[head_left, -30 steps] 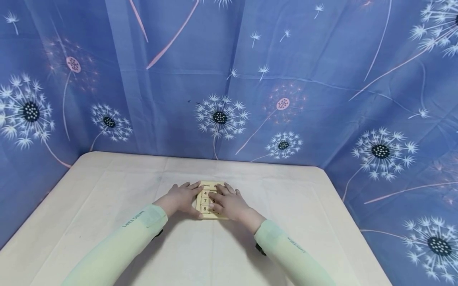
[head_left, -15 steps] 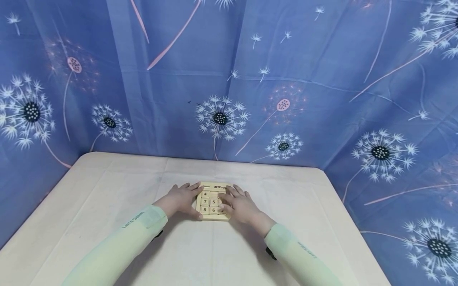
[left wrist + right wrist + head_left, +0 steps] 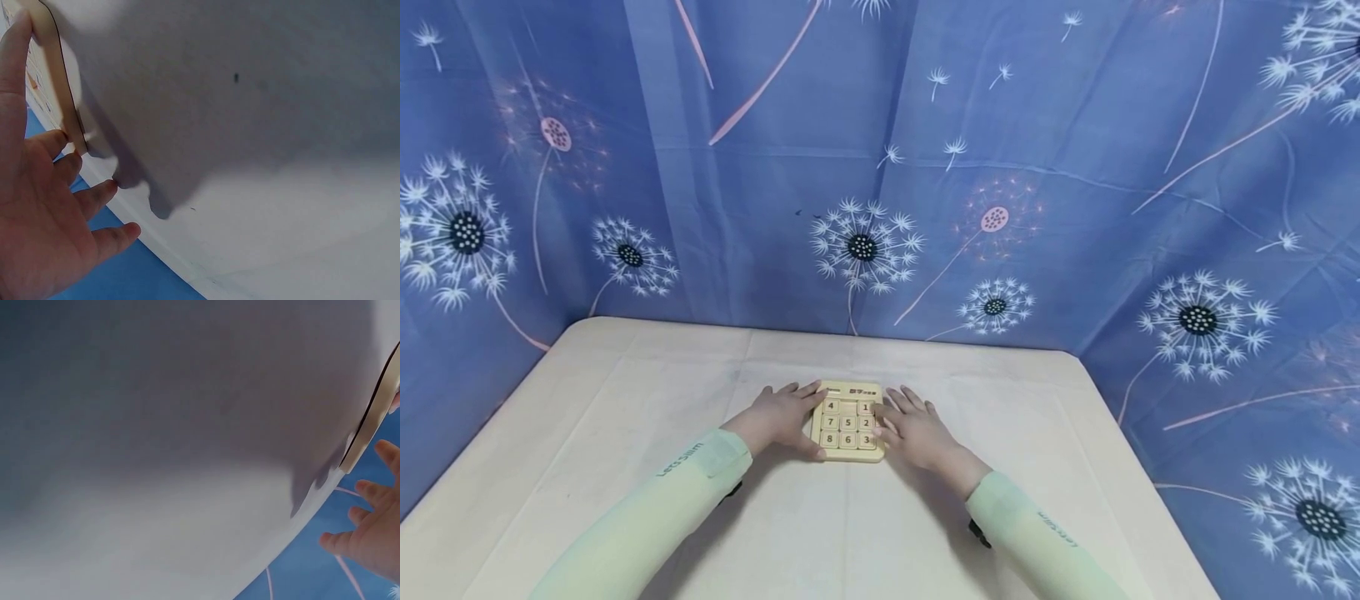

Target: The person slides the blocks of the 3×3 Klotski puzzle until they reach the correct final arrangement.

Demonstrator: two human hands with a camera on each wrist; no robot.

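The left hand (image 3: 782, 417) is spread along the left edge of a pale yellow number board (image 3: 853, 457), its thumb at the near corner and its forefinger at the far one; the fingers are loose rather than clenched, touching the edge. The right hand (image 3: 919, 433) is also unclenched, fingers fanned out, with the forefinger at the right side of the board next to the 1 and the thumb by the 3; whether those tips press or only brush it I cannot tell. The board lies flat between the hands, its square tiles (image 3: 847, 422) reading 4, a bare slot, 1 in the far row, then 7, 5, 2, then 8, 6, 3 nearest. Dark print runs along the far rim.

Both forearms wear pale green sleeves (image 3: 655, 500) with dark lettering, and something black, mostly hidden, shows under each cuff. Beneath is a cream worktop (image 3: 820, 533) with rounded far corners, faint creases and soft shadows under the arms; the left wrist view shows a small dark speck (image 3: 236, 77) on it. Around the far side and both flanks hangs a blue curtain (image 3: 760, 233), printed with white dandelions (image 3: 861, 247), drifting seeds and pink stems
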